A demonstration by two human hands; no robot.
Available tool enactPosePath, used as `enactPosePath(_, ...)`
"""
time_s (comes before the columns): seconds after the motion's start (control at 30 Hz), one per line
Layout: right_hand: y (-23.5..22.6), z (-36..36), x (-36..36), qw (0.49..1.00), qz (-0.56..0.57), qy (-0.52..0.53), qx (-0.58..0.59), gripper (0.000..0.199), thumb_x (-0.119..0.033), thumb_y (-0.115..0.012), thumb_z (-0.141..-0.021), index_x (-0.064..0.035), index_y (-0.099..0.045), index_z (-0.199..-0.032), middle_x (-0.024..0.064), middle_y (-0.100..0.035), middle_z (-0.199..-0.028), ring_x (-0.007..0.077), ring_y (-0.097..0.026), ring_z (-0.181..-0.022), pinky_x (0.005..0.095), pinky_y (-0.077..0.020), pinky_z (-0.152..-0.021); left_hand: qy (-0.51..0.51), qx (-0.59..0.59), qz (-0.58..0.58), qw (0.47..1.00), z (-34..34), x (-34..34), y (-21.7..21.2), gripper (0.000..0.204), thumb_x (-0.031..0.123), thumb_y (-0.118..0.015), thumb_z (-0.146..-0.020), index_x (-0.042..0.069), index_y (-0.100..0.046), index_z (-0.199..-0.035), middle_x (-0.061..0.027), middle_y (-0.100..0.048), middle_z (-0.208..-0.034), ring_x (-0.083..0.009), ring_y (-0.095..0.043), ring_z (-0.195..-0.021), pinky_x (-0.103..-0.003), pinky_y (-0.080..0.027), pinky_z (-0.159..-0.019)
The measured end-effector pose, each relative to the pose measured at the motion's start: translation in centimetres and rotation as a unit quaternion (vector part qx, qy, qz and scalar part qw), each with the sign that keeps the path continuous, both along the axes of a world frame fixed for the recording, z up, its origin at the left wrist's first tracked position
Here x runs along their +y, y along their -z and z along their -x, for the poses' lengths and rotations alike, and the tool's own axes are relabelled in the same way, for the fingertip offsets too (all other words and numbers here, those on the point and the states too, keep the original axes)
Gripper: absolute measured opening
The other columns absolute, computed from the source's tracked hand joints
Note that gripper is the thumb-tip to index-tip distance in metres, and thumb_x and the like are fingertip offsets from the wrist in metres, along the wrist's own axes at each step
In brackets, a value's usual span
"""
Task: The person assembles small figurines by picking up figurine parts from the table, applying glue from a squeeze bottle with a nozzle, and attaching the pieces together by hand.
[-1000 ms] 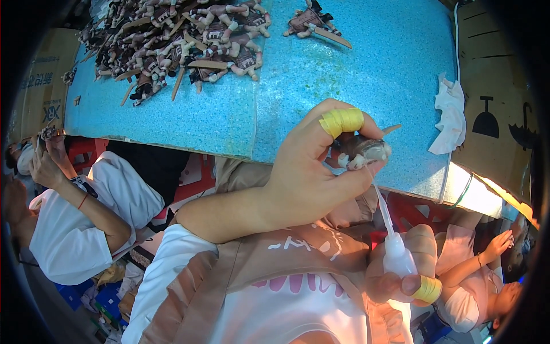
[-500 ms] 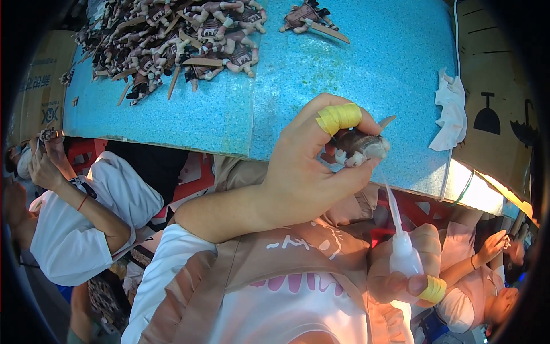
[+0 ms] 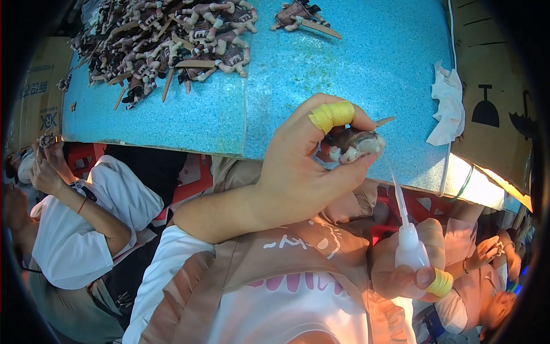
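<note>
L hand [image 3: 298,157] in pinch on sm. figurine [image 3: 356,145], R hand [image 3: 385,270] tight round btl [image 3: 411,252]

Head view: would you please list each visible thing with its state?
Left hand: closed on held figurine
Right hand: closed around bottle
Held figurine: off the table
Bottle: tilted, nozzle up
Pile: heaped on the table
Lone figurine: lying apart from pile
Tissue: crumpled
Yellow tape: wound on both hands
</note>
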State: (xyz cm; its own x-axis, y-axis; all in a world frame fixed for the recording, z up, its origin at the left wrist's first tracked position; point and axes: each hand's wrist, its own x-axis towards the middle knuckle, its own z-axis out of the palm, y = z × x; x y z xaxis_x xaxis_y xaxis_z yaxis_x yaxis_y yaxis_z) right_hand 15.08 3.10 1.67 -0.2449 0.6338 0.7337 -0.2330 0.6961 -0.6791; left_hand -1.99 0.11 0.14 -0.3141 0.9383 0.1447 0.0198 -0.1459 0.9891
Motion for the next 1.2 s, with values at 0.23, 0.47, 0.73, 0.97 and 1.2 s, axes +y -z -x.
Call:
enactPosePath(0.23, 0.0, 0.3, 0.1, 0.999, -0.03, 0.018, 0.017, 0.013, -0.008, -0.056, -0.078, -0.009, -0.044, -0.082, -0.0011, -0.042, -0.059, 0.0115, -0.028, -0.048, 0.0281, -0.0235, -0.049, 0.008, -0.024, 0.024, 0.999, -0.2, 0.0, -0.1, 0.033, -0.01, -0.059, -0.074, 0.0, -0.05, -0.104, -0.0069, -0.05, -0.097, -0.0122, -0.053, -0.087, -0.024, -0.043, -0.076)
enactPosePath(0.47, 0.7, -0.9, 0.1, 1.0, -0.006, -0.023, -0.01, 0.016, -0.015, -0.057, -0.08, -0.0087, -0.043, -0.083, -0.0034, -0.042, -0.063, 0.0127, -0.034, -0.062, 0.0277, -0.0267, -0.056, 0.006, -0.087, 0.012, 0.996, -0.3, 0.0, 0.0, 0.033, -0.01, -0.06, -0.075, -0.001, -0.05, -0.106, -0.0065, -0.053, -0.096, -0.0114, -0.054, -0.086, -0.024, -0.044, -0.075)
enactPosePath(0.73, 0.6, 1.2, 3.8, 0.958, 0.24, 0.154, 0.001, 0.029, -0.014, -0.062, -0.078, 0.0047, -0.052, -0.098, 0.0124, -0.054, -0.074, 0.0193, -0.051, -0.065, 0.0323, -0.0421, -0.063, 0.015, -0.187, 0.042, 0.981, -0.3, 0.3, -0.8, 0.032, -0.004, -0.061, -0.078, -0.002, -0.052, -0.109, -0.0056, -0.058, -0.092, -0.0098, -0.056, -0.082, -0.023, -0.046, -0.073)
enactPosePath(0.97, 4.0, 2.7, 9.1, 0.963, 0.141, 0.1, -0.206, 0.036, -0.01, -0.071, -0.068, -0.0023, -0.053, -0.099, 0.0118, -0.055, -0.086, 0.0255, -0.054, -0.079, 0.0324, -0.0406, -0.076, -0.024, -0.241, 0.058, 0.968, -0.2, 0.2, -0.7, 0.032, -0.002, -0.059, -0.079, -0.003, -0.051, -0.11, -0.0101, -0.059, -0.091, -0.0161, -0.058, -0.082, -0.03, -0.049, -0.072)
enactPosePath(1.2, 1.7, 0.8, 8.6, 0.957, -0.02, 0.201, -0.208, 0.037, -0.007, -0.071, -0.066, -0.001, -0.051, -0.096, 0.0131, -0.056, -0.089, 0.0291, -0.053, -0.079, 0.0351, -0.0417, -0.071, -0.032, -0.218, 0.045, 0.974, 0.2, 0.2, 0.0, 0.035, 0.006, -0.061, -0.08, -0.002, -0.049, -0.111, -0.0104, -0.058, -0.094, -0.0154, -0.058, -0.075, -0.027, -0.05, -0.064)
